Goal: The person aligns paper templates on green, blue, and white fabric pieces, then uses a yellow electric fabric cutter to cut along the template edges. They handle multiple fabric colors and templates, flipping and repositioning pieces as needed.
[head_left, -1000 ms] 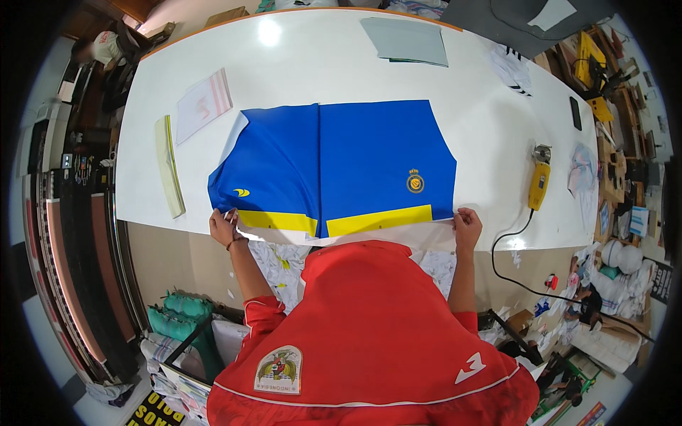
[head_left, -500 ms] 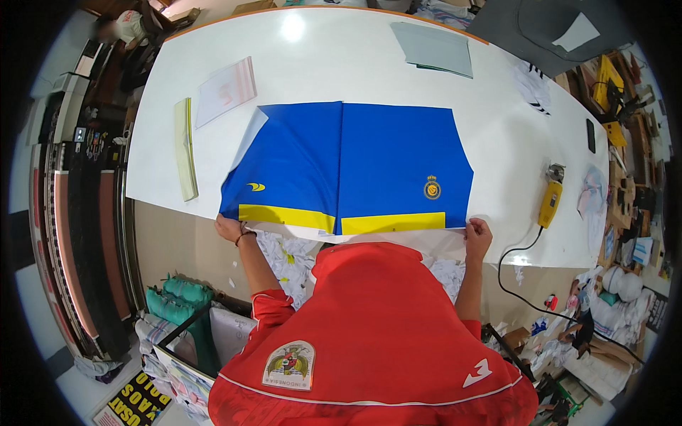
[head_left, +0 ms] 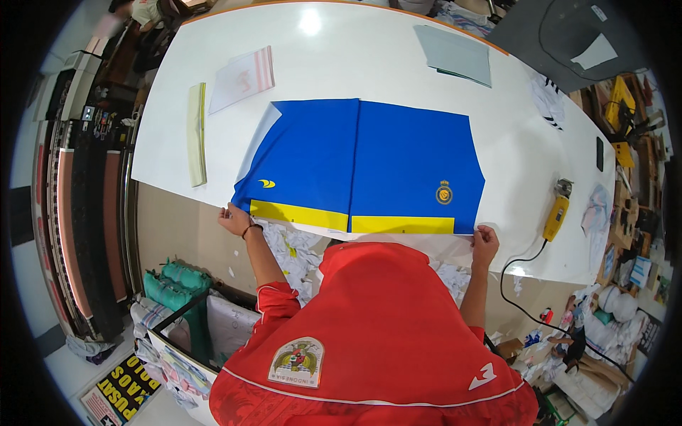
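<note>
Blue fabric with yellow bands along its near edge lies spread on the white table (head_left: pixel 163 153), as a left panel (head_left: pixel 312 153) and a right panel (head_left: pixel 408 156) that meet at a line down the middle. The left panel bears a small yellow mark, the right one a round crest (head_left: pixel 444 192). Its far left edge is turned up, showing a white underside. My left hand (head_left: pixel 234 219) pinches the near left corner of the fabric. At the near right corner, my right hand (head_left: pixel 485 245) has its fingers closed on the fabric's edge.
A yellow electric cutter (head_left: pixel 556 213) with a black cord lies to the right. Folded pale yellow fabric (head_left: pixel 197 135), a pinkish-white sheet (head_left: pixel 241 79) and grey-green sheets (head_left: pixel 455 55) rest farther back. A phone (head_left: pixel 599 154) is at the right edge. Fabric scraps (head_left: pixel 291 248) lie below the table.
The whole view has shifted and turned slightly. Both hands stay at the fabric's near corners, and the left panel looks a little smoother.
</note>
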`<state>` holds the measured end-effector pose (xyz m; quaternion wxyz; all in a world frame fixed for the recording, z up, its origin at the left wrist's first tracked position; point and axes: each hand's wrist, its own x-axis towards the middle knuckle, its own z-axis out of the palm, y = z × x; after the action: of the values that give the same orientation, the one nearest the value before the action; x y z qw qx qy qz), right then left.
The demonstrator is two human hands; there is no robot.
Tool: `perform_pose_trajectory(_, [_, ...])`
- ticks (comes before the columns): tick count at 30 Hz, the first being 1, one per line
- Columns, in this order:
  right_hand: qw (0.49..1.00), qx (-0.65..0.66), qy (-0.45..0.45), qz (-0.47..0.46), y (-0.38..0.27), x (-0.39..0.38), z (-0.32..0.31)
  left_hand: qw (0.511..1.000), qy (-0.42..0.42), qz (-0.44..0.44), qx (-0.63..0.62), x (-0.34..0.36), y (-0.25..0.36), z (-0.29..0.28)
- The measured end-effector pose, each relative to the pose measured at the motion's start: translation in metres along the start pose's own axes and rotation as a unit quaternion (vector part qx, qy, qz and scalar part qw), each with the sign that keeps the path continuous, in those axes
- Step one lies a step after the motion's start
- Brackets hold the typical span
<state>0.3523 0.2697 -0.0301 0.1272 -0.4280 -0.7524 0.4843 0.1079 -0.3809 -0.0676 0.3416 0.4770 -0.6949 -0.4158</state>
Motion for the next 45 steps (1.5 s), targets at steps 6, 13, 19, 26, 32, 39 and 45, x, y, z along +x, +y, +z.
perform_pose_trajectory(6, [0.967,-0.182,0.068,-0.167,-0.062,-0.003,0.028,0.936,-0.207,0.276,0.075,-0.046,0.059,0.019])
perform_pose_trajectory(13, [0.882,-0.283,-0.012,-0.378,-0.127,0.048,0.107,0.798,-0.367,0.452,0.154,-0.071,0.098,0.086])
perform_pose_trajectory(19, [0.803,-0.446,-0.022,-0.395,-0.12,0.087,0.133,0.73,-0.396,0.488,0.269,-0.051,0.101,0.114])
perform_pose_trajectory(26, [0.816,-0.459,-0.043,-0.349,-0.109,0.118,0.107,0.742,-0.383,0.454,0.312,-0.018,0.098,0.133])
perform_pose_trajectory(32, [0.816,-0.457,-0.025,-0.353,-0.096,0.139,0.078,0.725,-0.346,0.472,0.363,-0.014,0.102,0.144])
perform_pose_trajectory(39, [0.843,-0.409,0.026,-0.349,-0.096,0.129,0.064,0.756,-0.276,0.437,0.402,0.012,0.098,0.128])
perform_pose_trajectory(45, [0.862,-0.281,-0.057,-0.417,-0.14,0.058,0.131,0.832,-0.235,0.43,0.262,0.02,0.07,0.09])
